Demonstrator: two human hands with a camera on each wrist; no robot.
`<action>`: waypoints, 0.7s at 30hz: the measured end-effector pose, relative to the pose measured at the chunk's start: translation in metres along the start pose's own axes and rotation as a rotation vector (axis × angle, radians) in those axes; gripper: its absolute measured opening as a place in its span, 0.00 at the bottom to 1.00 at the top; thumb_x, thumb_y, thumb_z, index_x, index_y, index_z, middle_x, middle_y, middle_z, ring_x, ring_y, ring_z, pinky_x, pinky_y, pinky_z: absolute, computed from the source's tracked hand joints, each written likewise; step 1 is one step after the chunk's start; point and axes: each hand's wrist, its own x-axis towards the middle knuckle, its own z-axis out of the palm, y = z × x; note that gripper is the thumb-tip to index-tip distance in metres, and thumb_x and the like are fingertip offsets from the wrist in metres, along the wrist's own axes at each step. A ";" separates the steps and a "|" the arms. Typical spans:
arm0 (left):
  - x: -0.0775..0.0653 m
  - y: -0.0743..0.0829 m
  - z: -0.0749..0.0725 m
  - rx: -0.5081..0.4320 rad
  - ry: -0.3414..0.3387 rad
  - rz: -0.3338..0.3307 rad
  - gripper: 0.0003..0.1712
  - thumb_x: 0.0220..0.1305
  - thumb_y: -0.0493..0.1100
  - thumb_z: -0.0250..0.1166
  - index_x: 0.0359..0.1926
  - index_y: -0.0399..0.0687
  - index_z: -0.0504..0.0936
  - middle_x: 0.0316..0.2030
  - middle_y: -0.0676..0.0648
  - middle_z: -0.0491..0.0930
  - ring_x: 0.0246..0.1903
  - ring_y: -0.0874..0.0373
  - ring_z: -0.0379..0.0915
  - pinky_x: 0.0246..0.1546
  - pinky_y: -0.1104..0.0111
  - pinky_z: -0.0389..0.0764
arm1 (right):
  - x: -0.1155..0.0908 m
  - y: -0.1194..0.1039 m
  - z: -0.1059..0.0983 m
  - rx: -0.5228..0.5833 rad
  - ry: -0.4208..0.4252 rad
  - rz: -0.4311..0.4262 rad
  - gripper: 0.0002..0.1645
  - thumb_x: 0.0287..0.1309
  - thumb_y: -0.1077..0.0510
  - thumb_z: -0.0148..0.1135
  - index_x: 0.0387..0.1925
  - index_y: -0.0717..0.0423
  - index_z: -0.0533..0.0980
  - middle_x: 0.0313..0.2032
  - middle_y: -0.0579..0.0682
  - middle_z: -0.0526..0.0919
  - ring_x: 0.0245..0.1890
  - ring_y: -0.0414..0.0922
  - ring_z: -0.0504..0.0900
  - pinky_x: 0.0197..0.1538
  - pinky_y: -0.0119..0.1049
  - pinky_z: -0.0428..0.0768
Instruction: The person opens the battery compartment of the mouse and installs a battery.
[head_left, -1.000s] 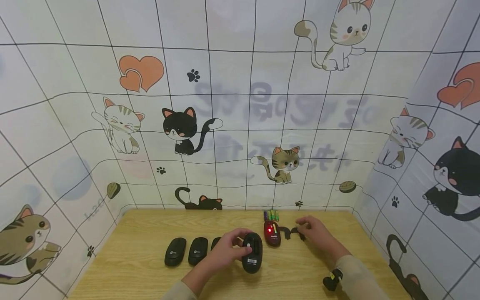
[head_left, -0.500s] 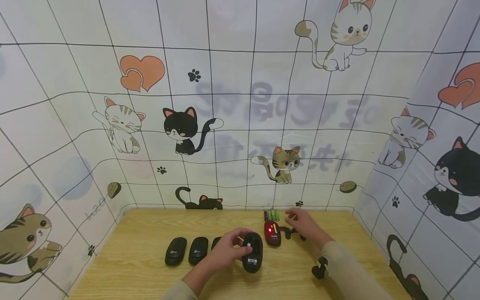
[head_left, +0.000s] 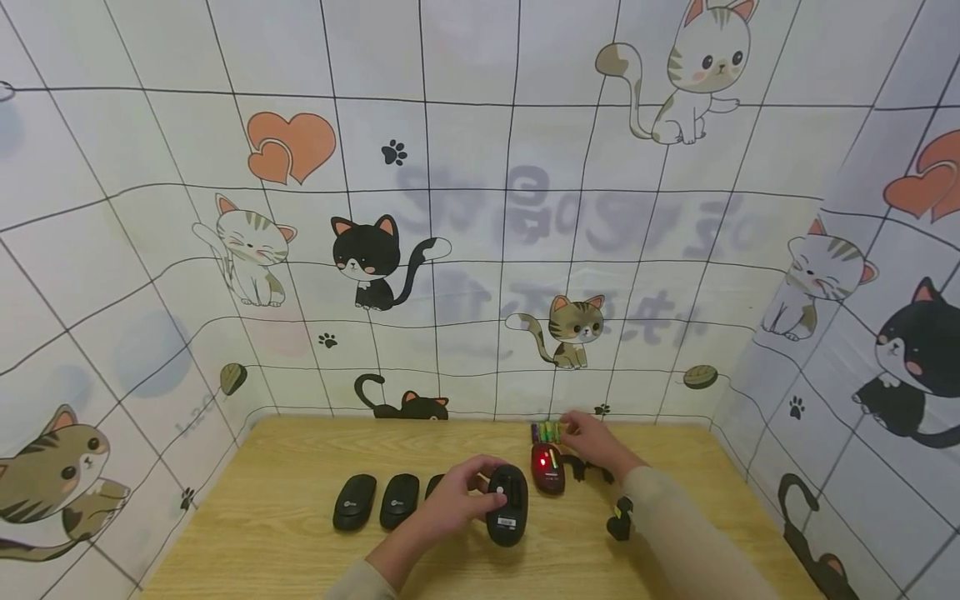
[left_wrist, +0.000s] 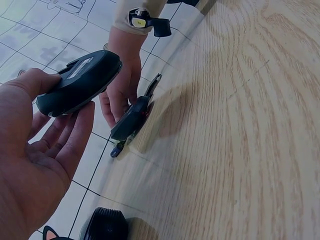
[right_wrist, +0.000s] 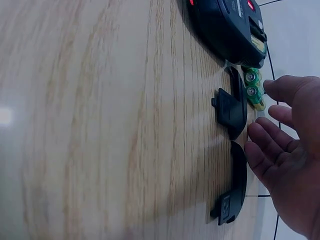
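Observation:
My left hand (head_left: 459, 502) grips a black computer mouse (head_left: 512, 510) above the table, its underside turned up with a dark battery slot and a white label. My right hand (head_left: 592, 438) reaches to the back beside a row of green and purple AA batteries (head_left: 546, 432). In the right wrist view its thumb is close to the nearest green batteries (right_wrist: 253, 91); contact is unclear. Just in front, an upturned mouse (head_left: 550, 477) glows red, with a battery in its slot. Two black battery covers (right_wrist: 231, 111) lie to its right, partly hidden by the right hand in the head view.
Left of my left hand stand two black mice (head_left: 355, 502), and a third mouse (head_left: 433, 484) is partly hidden behind that hand. A cat-patterned sheet (head_left: 465, 350) encloses the back and sides of the wooden table (head_left: 277, 475).
My right hand has moved left and back, from over the battery covers to the right end of the battery row. The left hand keeps holding the mouse in place.

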 end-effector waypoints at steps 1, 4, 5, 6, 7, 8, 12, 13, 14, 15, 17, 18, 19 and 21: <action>0.000 0.000 0.000 0.001 0.000 -0.001 0.23 0.74 0.38 0.74 0.67 0.53 0.83 0.54 0.44 0.80 0.48 0.50 0.81 0.39 0.60 0.93 | 0.001 0.000 0.000 -0.009 0.000 0.003 0.22 0.75 0.59 0.68 0.64 0.64 0.80 0.51 0.57 0.87 0.50 0.53 0.86 0.53 0.55 0.88; 0.000 0.000 0.000 -0.001 0.001 0.002 0.23 0.74 0.38 0.74 0.67 0.53 0.83 0.54 0.44 0.80 0.48 0.50 0.81 0.39 0.60 0.93 | 0.004 0.000 0.001 -0.034 -0.004 0.001 0.22 0.75 0.59 0.68 0.65 0.64 0.80 0.51 0.57 0.87 0.50 0.53 0.85 0.55 0.55 0.87; 0.000 -0.001 0.000 -0.001 0.000 0.003 0.23 0.74 0.39 0.74 0.67 0.53 0.83 0.54 0.44 0.80 0.48 0.50 0.81 0.39 0.60 0.93 | 0.006 0.000 0.001 -0.039 -0.006 -0.004 0.23 0.74 0.59 0.68 0.65 0.65 0.80 0.50 0.57 0.87 0.49 0.53 0.86 0.55 0.55 0.87; 0.000 -0.001 0.001 -0.001 0.000 0.004 0.23 0.74 0.39 0.74 0.67 0.53 0.83 0.54 0.44 0.80 0.48 0.50 0.81 0.39 0.60 0.93 | 0.007 0.000 0.001 -0.039 -0.009 -0.005 0.23 0.74 0.59 0.68 0.65 0.65 0.80 0.50 0.57 0.87 0.49 0.52 0.85 0.54 0.54 0.87; 0.000 -0.001 0.001 -0.002 -0.001 0.005 0.23 0.74 0.39 0.74 0.67 0.53 0.83 0.54 0.44 0.80 0.48 0.50 0.81 0.39 0.60 0.93 | 0.009 0.001 0.001 -0.042 -0.011 -0.008 0.23 0.74 0.59 0.68 0.65 0.65 0.80 0.50 0.56 0.87 0.49 0.52 0.85 0.53 0.53 0.87; 0.000 -0.001 0.001 -0.003 -0.001 0.006 0.23 0.74 0.38 0.74 0.67 0.53 0.83 0.54 0.44 0.80 0.47 0.50 0.81 0.38 0.60 0.93 | 0.009 0.001 0.001 -0.040 -0.013 -0.009 0.24 0.74 0.59 0.68 0.65 0.65 0.80 0.49 0.56 0.87 0.48 0.51 0.85 0.52 0.53 0.88; 0.000 -0.002 0.001 0.000 0.000 0.007 0.23 0.74 0.38 0.74 0.67 0.53 0.83 0.53 0.44 0.80 0.47 0.50 0.81 0.38 0.60 0.93 | 0.012 0.001 0.000 -0.027 -0.023 -0.008 0.24 0.72 0.60 0.69 0.65 0.65 0.81 0.47 0.54 0.88 0.46 0.48 0.85 0.49 0.50 0.88; 0.000 -0.002 0.001 0.002 0.001 0.007 0.23 0.74 0.38 0.74 0.67 0.53 0.83 0.53 0.44 0.80 0.47 0.50 0.82 0.38 0.61 0.93 | 0.012 0.001 0.000 -0.028 -0.025 -0.008 0.24 0.72 0.60 0.69 0.65 0.65 0.81 0.47 0.53 0.88 0.45 0.48 0.85 0.49 0.49 0.88; 0.000 -0.002 0.001 0.001 0.002 0.009 0.24 0.73 0.38 0.74 0.67 0.52 0.83 0.53 0.44 0.80 0.47 0.50 0.82 0.38 0.61 0.93 | 0.012 0.001 0.000 -0.028 -0.028 -0.007 0.24 0.72 0.60 0.69 0.65 0.65 0.81 0.47 0.53 0.88 0.45 0.48 0.85 0.49 0.49 0.88; 0.000 -0.001 0.001 0.002 0.003 0.009 0.24 0.73 0.38 0.74 0.67 0.52 0.83 0.53 0.44 0.80 0.47 0.50 0.82 0.38 0.60 0.93 | 0.012 0.001 0.000 -0.026 -0.032 -0.005 0.24 0.72 0.60 0.69 0.65 0.65 0.81 0.47 0.53 0.88 0.45 0.48 0.85 0.48 0.49 0.88; 0.000 -0.001 0.002 0.001 0.005 0.008 0.24 0.73 0.37 0.74 0.67 0.51 0.83 0.53 0.44 0.80 0.47 0.50 0.82 0.38 0.60 0.93 | 0.013 0.000 -0.001 -0.026 -0.040 0.000 0.25 0.72 0.60 0.69 0.65 0.65 0.81 0.46 0.53 0.88 0.44 0.48 0.85 0.48 0.48 0.87; 0.000 -0.001 0.002 0.001 0.005 0.008 0.24 0.73 0.37 0.74 0.67 0.51 0.83 0.53 0.44 0.80 0.47 0.50 0.82 0.38 0.60 0.93 | 0.013 0.000 -0.001 -0.026 -0.044 0.001 0.25 0.72 0.60 0.70 0.65 0.66 0.81 0.46 0.53 0.88 0.44 0.48 0.84 0.47 0.48 0.87; 0.000 -0.001 0.002 0.002 0.005 0.007 0.24 0.73 0.37 0.74 0.67 0.51 0.83 0.53 0.44 0.80 0.47 0.50 0.82 0.38 0.60 0.93 | 0.013 -0.001 -0.002 -0.026 -0.048 0.002 0.25 0.71 0.59 0.70 0.66 0.66 0.81 0.46 0.53 0.88 0.44 0.48 0.84 0.46 0.47 0.87; 0.000 -0.001 0.002 0.000 0.006 0.004 0.24 0.73 0.37 0.74 0.67 0.51 0.83 0.53 0.44 0.80 0.47 0.50 0.82 0.38 0.60 0.93 | 0.014 0.000 -0.002 -0.021 -0.056 0.005 0.25 0.72 0.59 0.70 0.66 0.66 0.81 0.46 0.53 0.88 0.43 0.47 0.84 0.45 0.46 0.86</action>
